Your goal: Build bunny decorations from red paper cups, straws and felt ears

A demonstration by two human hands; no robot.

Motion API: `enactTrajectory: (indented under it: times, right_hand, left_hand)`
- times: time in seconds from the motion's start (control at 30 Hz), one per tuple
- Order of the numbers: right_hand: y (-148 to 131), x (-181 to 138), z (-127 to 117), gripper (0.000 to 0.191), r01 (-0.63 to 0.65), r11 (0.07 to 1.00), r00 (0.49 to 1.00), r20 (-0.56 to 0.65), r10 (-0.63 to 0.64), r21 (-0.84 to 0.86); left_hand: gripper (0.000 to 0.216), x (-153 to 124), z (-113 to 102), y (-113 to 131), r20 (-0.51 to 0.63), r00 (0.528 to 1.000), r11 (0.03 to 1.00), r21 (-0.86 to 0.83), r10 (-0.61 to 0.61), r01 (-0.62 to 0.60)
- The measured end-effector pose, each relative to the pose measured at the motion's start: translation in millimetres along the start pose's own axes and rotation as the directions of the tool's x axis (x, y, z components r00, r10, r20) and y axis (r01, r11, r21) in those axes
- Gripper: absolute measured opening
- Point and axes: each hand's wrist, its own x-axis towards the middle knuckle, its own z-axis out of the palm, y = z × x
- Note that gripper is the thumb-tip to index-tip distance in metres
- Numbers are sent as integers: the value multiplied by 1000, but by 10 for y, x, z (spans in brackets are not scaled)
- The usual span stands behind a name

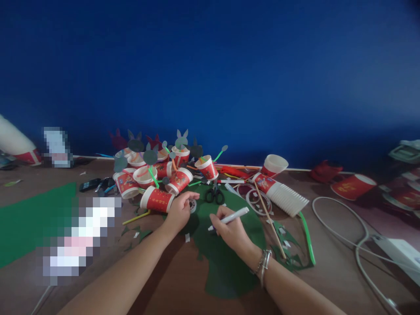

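My right hand (231, 227) is closed around a white marker (239, 213), its tip end pointing left, low over a cut green sheet (229, 271). On the left part of that sheet is my left hand (180, 212), fingers stretched out to the right. Beside its fingertips lies a round, pale ring like a tape roll (193, 205), partly hidden by the hand. Black-handled scissors (215, 196) rest on the sheet beyond both hands. A red paper cup (156, 200) lies on its side just behind my left hand.
Several red cups with rabbit-shaped cutouts (181, 141) and green straws crowd the back left. A nested cup stack (282, 194) lies to the right, near a thin wooden stick (269, 218). A white cable (361, 245) loops at the right. Green paper (36, 218) covers the far left.
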Motion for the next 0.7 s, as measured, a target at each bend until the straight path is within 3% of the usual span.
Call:
enactTrajectory:
  times: [0.17, 0.4, 0.7]
  right_hand:
    - [-69, -21, 17, 19, 51, 998, 991, 123, -47, -27]
    - [-67, -20, 27, 23, 87, 988, 992, 103, -74, -127]
    - [-86, -24, 25, 21, 60, 986, 986, 166, -34, -155]
  left_hand:
    - [39, 1, 2, -9, 1, 1000, 1000, 0, 6, -6]
    - [40, 1, 3, -18, -1, 1000, 1000, 0, 8, -8]
    - [40, 4, 2, -18, -1, 1000, 1000, -2, 11, -11]
